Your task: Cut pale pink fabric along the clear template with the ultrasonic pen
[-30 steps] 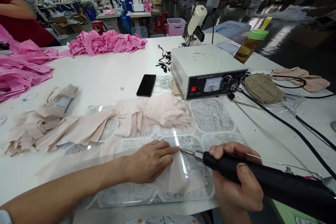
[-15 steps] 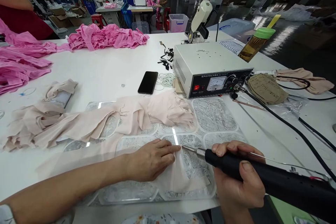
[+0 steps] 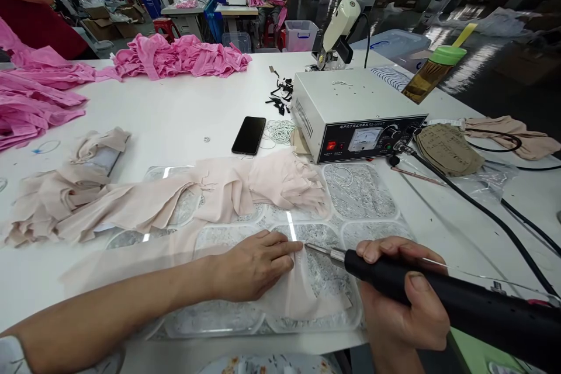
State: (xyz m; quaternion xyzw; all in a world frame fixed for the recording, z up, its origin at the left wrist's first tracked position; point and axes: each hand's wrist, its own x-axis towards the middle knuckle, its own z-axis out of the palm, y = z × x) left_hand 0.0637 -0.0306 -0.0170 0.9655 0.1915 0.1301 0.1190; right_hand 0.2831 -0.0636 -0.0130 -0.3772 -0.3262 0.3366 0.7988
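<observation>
While left hand (image 3: 249, 266), fingers together, pins pale fabric (image 3: 307, 298) steady, we clamp right hand (image 3: 405, 318) round ultrasonic handpiece (image 3: 442, 299), tip at fabric edge.

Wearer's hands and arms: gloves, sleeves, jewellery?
No gloves or rings on left hand or right hand; nails short, unpainted. Left forearm uncovered up to a pale sleeve edge at the frame corner. No sleeve shows at the right wrist.

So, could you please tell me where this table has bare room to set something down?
The widest bare table patch lies between the pink garments, the phone and the beige fabric. It is crowded around the left hand, the right hand holding the black tool, and the cable beside the control box.
</observation>
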